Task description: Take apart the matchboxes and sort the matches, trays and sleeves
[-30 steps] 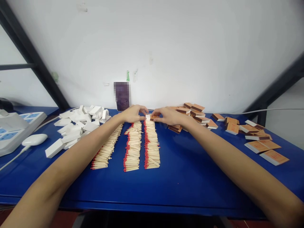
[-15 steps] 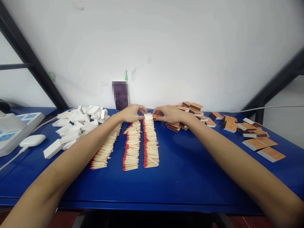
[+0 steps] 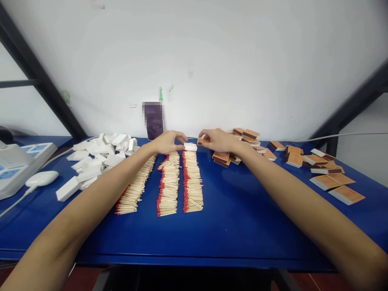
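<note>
My left hand (image 3: 170,141) grips the end of a white matchbox tray (image 3: 190,147) just above the top of the right-hand row of matches (image 3: 192,182). A short gap away, my right hand (image 3: 218,141) pinches an orange-brown matchbox sleeve (image 3: 201,141). Tray and sleeve are apart. Red-headed matches also lie in a middle row (image 3: 168,186) and a left row (image 3: 133,196), the latter partly behind my left forearm. I cannot see inside the tray.
White trays (image 3: 91,161) are heaped at left, beside a power strip (image 3: 27,165) and a white charger (image 3: 42,178). Matchboxes or sleeves (image 3: 222,157) lie behind my right hand, with more boxes (image 3: 332,182) at far right. A phone (image 3: 154,121) leans on the wall.
The white tray and the sleeve were together between my hands; now they are separated. My right hand has shifted right and slightly up with the sleeve, while the tray stays by my left hand.
</note>
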The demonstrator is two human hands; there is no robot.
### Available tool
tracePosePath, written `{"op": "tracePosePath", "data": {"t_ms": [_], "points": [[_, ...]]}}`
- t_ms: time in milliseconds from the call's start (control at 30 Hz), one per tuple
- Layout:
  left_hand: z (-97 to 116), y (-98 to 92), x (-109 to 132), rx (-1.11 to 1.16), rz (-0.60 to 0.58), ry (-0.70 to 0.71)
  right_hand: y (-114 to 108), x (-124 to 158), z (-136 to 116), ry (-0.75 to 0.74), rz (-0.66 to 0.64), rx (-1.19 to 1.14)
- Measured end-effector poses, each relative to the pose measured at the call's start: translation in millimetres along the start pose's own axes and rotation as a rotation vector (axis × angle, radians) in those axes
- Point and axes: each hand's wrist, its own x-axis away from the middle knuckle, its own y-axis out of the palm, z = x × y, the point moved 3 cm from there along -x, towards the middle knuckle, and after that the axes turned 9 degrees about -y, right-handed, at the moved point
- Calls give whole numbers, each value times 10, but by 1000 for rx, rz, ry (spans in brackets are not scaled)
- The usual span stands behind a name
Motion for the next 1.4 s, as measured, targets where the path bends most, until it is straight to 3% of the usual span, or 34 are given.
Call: {"op": "tracePosePath", "data": {"t_ms": [333,700,867,1000,1100,1200,1300,1400], "points": [[2,-15,8,6,1,5,-114,30,-91,33,103,43],[82,-161,69,56,111,5,-194,62,-178,54,201,-19],[110,-335,146,89,239,0,-522,146,-218,31,407,-140],[50,-588,460,42,368,-36,-832,436,-183,72,601,-211],[-157,-789,861,-74,542,-143,-882,780,-62,87,670,-165],[-460,-935,1230,-330,701,-255,-763,1132,215,169,699,-70],[-724,-987,1395,-577,691,-317,-616,1418,589,319,813,-5],[-861,-992,1424,-667,639,-423,-505,1561,915,477,758,69]]}}
